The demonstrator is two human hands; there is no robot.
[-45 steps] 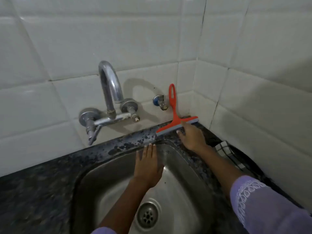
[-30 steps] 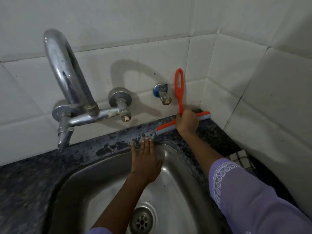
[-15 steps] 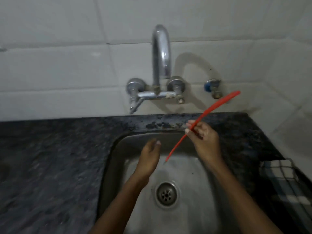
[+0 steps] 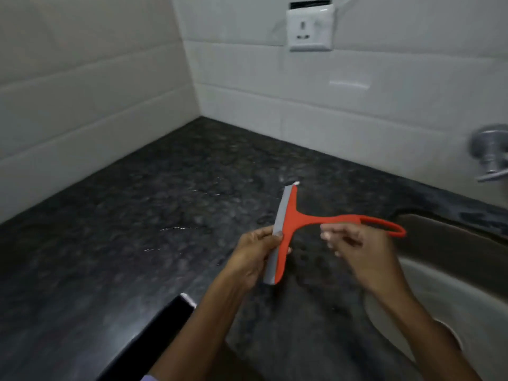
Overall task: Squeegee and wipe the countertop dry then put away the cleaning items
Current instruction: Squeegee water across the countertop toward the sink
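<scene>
1. The left hand (image 4: pixel 254 255) is closed on the squeegee (image 4: pixel 292 224), thumb and fingers pinching the lower half of its grey blade (image 4: pixel 280 221) from the left side.
2. The right hand (image 4: pixel 360 253) is loosely curled just below the red handle (image 4: pixel 343 219); its fingertips are motion-blurred, so whether they grip or only touch the handle cannot be told.
3. The squeegee is in the air above the dark speckled counter (image 4: pixel 165 204), blade running near-vertical in the view, handle pointing right, its loop end over the sink (image 4: pixel 453 270) rim.
4. Half a second ago the right hand alone held the squeegee over the sink basin while the left hung open and empty; now the left has taken the blade.
5. The view has swung left since then: the tap (image 4: pixel 490 154) that was centred is now at the right edge, and the counter corner with a wall socket (image 4: pixel 309 28) has come into sight.
6. A few thin wet streaks glint on the counter left of the hands.
</scene>
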